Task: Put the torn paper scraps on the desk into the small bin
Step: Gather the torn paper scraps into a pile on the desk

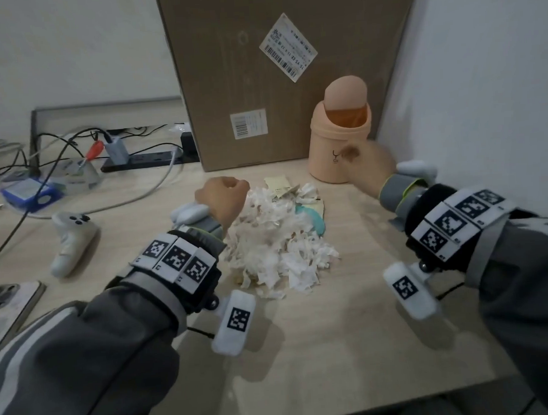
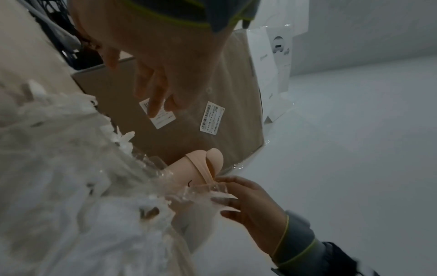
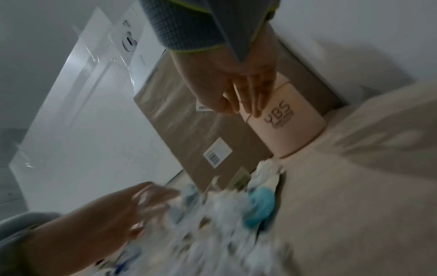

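Note:
A heap of white torn paper scraps [image 1: 275, 248] lies mid-desk; it is blurred in the left wrist view [image 2: 59, 168] and the right wrist view [image 3: 224, 214]. The small peach bin [image 1: 330, 160] with a swing lid stands upright behind it to the right, also seen as bin [image 2: 189, 171] and bin [image 3: 290, 130]. My left hand [image 1: 224, 195] hovers at the heap's far left edge, its fingers [image 2: 153, 89] hanging loosely and holding nothing. My right hand [image 1: 370, 167] is blurred at the bin's right side; its straight fingers [image 3: 257, 100] lie against the bin's wall.
A tall cardboard box [image 1: 259, 81] stands right behind the heap and the bin. The wall [image 1: 481, 69] closes the right side. A blue item [image 1: 314, 221] sits in the heap. To the left lie a white controller [image 1: 68, 243], a phone [image 1: 7, 300], a power strip [image 1: 143, 160] and cables.

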A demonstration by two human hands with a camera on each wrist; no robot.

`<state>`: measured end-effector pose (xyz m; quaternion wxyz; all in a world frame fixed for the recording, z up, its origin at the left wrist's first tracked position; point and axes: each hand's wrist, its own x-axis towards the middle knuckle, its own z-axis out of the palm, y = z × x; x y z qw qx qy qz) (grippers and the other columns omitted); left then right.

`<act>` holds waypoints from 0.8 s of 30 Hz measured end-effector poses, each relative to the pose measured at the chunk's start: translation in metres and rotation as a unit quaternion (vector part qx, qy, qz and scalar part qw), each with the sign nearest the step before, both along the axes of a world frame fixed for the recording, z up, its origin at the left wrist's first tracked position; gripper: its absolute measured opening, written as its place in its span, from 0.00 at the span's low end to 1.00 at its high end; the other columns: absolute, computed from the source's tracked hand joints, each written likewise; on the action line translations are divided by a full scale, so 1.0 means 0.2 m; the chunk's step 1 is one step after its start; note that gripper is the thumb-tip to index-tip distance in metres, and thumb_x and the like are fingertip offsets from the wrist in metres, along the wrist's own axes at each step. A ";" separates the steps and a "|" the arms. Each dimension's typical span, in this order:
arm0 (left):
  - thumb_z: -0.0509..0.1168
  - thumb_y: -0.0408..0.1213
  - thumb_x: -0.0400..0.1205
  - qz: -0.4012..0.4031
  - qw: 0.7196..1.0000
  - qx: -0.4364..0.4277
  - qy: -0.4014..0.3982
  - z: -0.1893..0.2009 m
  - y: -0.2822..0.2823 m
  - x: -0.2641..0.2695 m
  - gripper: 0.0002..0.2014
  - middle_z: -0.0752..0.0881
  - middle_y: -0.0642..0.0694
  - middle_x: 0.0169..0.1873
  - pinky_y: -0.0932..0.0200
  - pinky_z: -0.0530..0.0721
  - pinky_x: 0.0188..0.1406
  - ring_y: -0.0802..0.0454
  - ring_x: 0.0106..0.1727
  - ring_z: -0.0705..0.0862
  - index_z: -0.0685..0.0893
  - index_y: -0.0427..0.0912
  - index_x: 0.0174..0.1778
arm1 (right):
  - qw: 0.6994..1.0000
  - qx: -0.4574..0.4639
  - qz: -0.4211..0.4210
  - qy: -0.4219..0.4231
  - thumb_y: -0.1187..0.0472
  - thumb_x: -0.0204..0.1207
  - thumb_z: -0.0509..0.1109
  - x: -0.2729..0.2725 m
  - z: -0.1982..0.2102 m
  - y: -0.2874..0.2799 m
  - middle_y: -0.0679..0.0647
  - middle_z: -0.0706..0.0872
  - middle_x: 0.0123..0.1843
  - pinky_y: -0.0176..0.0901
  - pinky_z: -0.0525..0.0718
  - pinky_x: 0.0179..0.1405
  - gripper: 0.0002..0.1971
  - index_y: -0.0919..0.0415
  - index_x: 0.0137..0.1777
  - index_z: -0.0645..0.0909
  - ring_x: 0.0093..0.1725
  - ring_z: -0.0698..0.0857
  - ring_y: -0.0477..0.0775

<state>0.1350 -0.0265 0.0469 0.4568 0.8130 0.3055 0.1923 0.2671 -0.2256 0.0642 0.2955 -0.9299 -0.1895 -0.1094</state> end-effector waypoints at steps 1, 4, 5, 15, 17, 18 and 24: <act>0.66 0.39 0.84 0.002 1.000 -0.014 -0.021 0.02 0.00 0.01 0.09 0.80 0.48 0.26 0.59 0.73 0.37 0.48 0.32 0.75 0.91 0.50 0.42 | 0.999 -0.010 -0.013 -0.038 0.56 0.80 0.60 0.04 0.05 -0.01 0.59 0.85 0.57 0.47 0.79 0.53 0.12 0.58 0.58 0.80 0.56 0.83 0.64; 0.65 0.36 0.86 -0.015 0.995 -0.052 -0.080 0.06 0.00 0.04 0.10 0.85 0.48 0.39 0.59 0.75 0.40 0.51 0.41 0.80 0.93 0.44 0.50 | 0.995 -0.041 -0.020 -0.086 0.55 0.79 0.61 0.19 0.13 -0.02 0.56 0.82 0.61 0.46 0.77 0.49 0.12 0.54 0.60 0.78 0.55 0.83 0.61; 0.64 0.36 0.86 -0.022 0.993 -0.063 -0.094 0.06 0.01 0.05 0.10 0.86 0.48 0.45 0.58 0.78 0.46 0.51 0.48 0.82 0.92 0.44 0.50 | 0.994 -0.065 -0.015 -0.087 0.53 0.78 0.61 0.24 0.13 -0.02 0.55 0.82 0.62 0.46 0.77 0.48 0.13 0.53 0.60 0.78 0.55 0.83 0.61; 0.58 0.31 0.90 -0.085 0.980 -0.159 -0.085 0.00 0.04 0.10 0.12 0.88 0.43 0.53 0.62 0.78 0.45 0.54 0.46 0.84 0.87 0.41 0.52 | 0.986 -0.164 0.001 -0.013 0.62 0.80 0.57 0.36 0.13 0.06 0.62 0.85 0.56 0.47 0.74 0.47 0.13 0.62 0.57 0.81 0.47 0.81 0.61; 0.58 0.30 0.90 -0.085 0.978 -0.170 -0.089 0.01 0.03 0.08 0.11 0.87 0.43 0.53 0.62 0.79 0.45 0.52 0.46 0.84 0.86 0.41 0.51 | 0.985 -0.171 0.016 -0.015 0.64 0.78 0.60 0.34 0.14 0.07 0.64 0.83 0.59 0.50 0.76 0.50 0.13 0.65 0.59 0.80 0.54 0.82 0.64; 0.58 0.30 0.90 -0.085 0.977 -0.173 -0.090 0.01 0.03 0.08 0.11 0.87 0.43 0.53 0.62 0.80 0.46 0.52 0.46 0.84 0.86 0.41 0.52 | 0.986 -0.167 0.015 -0.020 0.65 0.79 0.60 0.33 0.14 0.07 0.63 0.83 0.58 0.50 0.76 0.49 0.12 0.64 0.58 0.80 0.53 0.82 0.63; 0.59 0.34 0.91 -0.087 0.970 -0.204 -0.103 0.05 -0.01 0.00 0.08 0.86 0.42 0.56 0.61 0.83 0.49 0.48 0.53 0.85 0.83 0.40 0.59 | 0.992 -0.054 0.042 -0.106 0.64 0.78 0.66 0.15 0.20 0.01 0.59 0.83 0.58 0.46 0.74 0.50 0.08 0.61 0.55 0.79 0.54 0.81 0.61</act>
